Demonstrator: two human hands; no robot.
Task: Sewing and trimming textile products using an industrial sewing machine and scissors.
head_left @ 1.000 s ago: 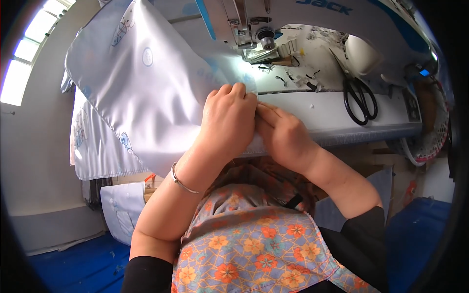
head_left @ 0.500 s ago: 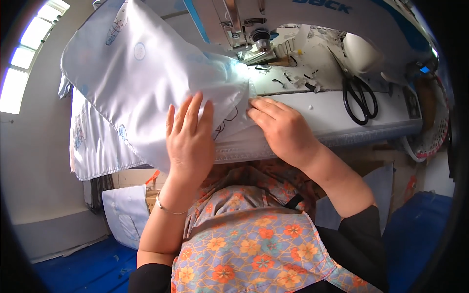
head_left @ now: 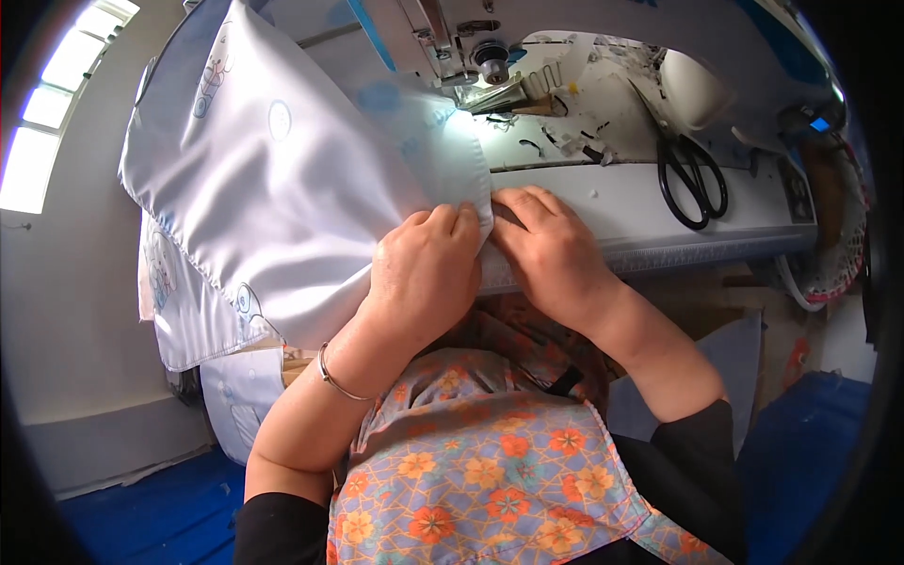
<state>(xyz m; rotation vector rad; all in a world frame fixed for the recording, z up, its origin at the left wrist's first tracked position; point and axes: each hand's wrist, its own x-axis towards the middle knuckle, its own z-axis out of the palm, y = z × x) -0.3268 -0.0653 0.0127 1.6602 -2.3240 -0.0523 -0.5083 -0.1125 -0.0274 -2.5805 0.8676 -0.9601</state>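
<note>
A pale, shiny printed fabric point(head_left: 282, 179) drapes over the left of the sewing table, its stitched edge running down from the sewing machine's lit needle area point(head_left: 460, 104). My left hand point(head_left: 424, 268) is closed with curled fingertips on the fabric near that edge. Right beside it, my right hand point(head_left: 546, 245) pinches the same edge, its thumb side turned to the left hand. The fingertips of both hands nearly meet, and the bit of cloth between them is partly hidden.
Black-handled scissors point(head_left: 692, 179) lie on the right of the sewing table point(head_left: 621, 202). Thread scraps and small tools point(head_left: 527, 105) are scattered behind my right hand. A ruler strip point(head_left: 659, 252) runs along the table's front edge. More printed cloth point(head_left: 240, 395) hangs below at the left.
My left hand has gone from lying flat with fingers spread to curled on the fabric, and moved right to the edge. The fabric edge has straightened. My right hand has shifted slightly.
</note>
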